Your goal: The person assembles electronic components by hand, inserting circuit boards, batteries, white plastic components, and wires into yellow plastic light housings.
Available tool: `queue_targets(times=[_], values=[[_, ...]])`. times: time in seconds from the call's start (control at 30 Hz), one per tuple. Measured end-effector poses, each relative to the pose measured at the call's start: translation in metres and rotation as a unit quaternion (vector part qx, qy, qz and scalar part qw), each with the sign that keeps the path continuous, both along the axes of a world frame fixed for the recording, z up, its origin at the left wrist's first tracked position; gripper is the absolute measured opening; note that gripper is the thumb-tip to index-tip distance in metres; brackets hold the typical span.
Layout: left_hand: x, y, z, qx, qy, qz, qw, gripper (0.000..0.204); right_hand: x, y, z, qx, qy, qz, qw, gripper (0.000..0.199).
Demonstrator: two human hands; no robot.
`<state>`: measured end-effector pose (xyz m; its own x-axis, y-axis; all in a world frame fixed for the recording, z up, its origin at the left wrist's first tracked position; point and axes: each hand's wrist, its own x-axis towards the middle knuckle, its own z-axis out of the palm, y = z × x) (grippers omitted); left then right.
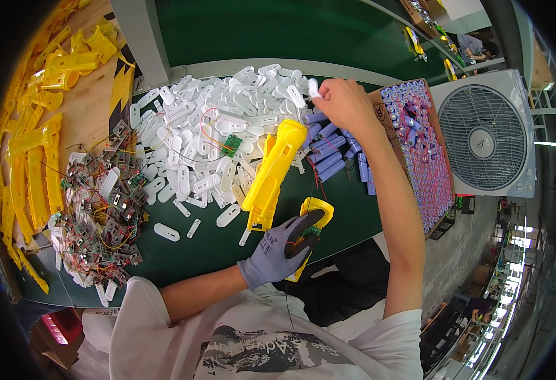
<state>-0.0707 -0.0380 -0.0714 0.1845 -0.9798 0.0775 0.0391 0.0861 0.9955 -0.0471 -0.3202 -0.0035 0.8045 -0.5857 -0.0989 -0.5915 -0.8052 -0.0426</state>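
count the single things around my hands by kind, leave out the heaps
yellow shell: 2, one in the left hand
white tab, in the right hand: 1
box fan: 1
battery tray: 1
total: 5

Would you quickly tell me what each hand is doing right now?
Left hand: closed on a yellow housing piece.
Right hand: pinching a small white plastic piece.
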Motion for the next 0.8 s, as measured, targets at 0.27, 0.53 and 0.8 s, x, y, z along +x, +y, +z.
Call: queue_targets(times=[0.27, 0.53, 0.8], values=[[0.002, -0.003, 0.0, -0.019, 0.056, 0.023, 0.998, 0.049, -0.077, 0.048, -0.019, 0.343, -0.293, -0.126, 0.883, 0.024], [-0.002, -0.005, 0.0, -0.003, 0.004, 0.044, 0.999, 0.047, -0.182, 0.175, -0.053, 0.444, -0.597, -0.211, 0.634, 0.01], [-0.003, -0.005, 0.003, 0.025, 0.048, 0.04, 0.998, 0.048, -0.182, 0.229, -0.075, 0.557, -0.633, -0.145, 0.517, 0.019]])
